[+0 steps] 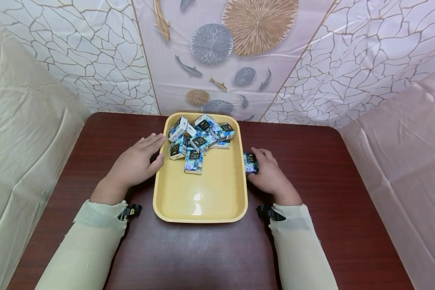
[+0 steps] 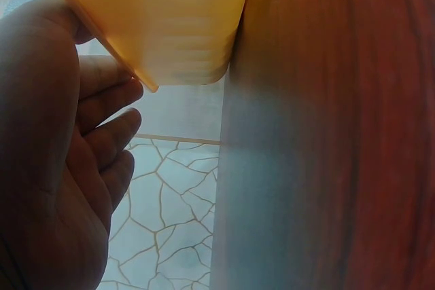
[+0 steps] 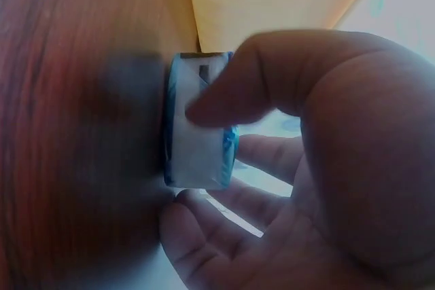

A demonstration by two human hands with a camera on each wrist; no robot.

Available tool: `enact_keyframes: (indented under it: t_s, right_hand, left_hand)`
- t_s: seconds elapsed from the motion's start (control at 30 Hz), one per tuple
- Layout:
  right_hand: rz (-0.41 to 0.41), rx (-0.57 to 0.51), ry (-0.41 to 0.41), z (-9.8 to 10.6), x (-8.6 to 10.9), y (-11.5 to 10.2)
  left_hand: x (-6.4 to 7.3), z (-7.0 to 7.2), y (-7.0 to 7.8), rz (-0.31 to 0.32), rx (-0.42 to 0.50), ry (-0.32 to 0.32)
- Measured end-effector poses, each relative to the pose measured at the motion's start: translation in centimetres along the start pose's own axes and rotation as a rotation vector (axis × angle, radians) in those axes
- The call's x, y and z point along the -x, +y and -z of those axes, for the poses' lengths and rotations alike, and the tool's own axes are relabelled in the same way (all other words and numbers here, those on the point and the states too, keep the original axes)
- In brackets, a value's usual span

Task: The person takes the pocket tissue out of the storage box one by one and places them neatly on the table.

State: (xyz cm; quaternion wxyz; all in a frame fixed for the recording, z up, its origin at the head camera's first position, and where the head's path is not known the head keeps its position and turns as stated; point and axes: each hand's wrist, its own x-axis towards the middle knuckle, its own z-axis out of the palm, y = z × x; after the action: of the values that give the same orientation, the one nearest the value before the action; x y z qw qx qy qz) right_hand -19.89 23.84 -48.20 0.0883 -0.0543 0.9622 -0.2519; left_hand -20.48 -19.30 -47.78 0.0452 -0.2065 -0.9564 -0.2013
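A yellow tray point(image 1: 199, 197) holds several small blue-patterned boxes point(image 1: 193, 160) heaped toward its far end. At its left rim rests my left hand point(image 1: 135, 163), fingers nearly straight and touching the edge. The left wrist view shows this hand point(image 2: 64, 134) beside the tray's outer wall point(image 2: 170, 25). My right hand point(image 1: 270, 173) grips another small blue-patterned box point(image 1: 250, 163) on the table, just outside the tray's right wall. In the right wrist view the thumb lies against the white end of this box point(image 3: 197, 144), with fingers around its far side.
The dark reddish-brown table point(image 1: 326, 193) extends on both sides of the tray. A patterned cloth point(image 1: 210, 80) with gold and grey discs hangs at the back edge. Pale padded cloth walls point(image 1: 406, 161) flank the table.
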Motion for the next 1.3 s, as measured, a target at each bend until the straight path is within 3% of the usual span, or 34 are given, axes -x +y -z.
enact_keyframes:
  t_s: [0.33,0.67,1.3]
  right_hand:
    - [0.018,0.003,0.059,1.4,0.6,0.3]
    - [0.016,0.004,0.104,3.1,1.8,-1.1]
    - [0.243,-0.031,0.232,4.6,5.1,-6.7]
  left_hand:
    - [-0.1,0.1,0.2,0.001,-0.001,0.0]
    - [0.0,0.0,0.0,0.006,0.0,-0.006]
    - [0.0,0.2,0.2,-0.006,0.004,0.003]
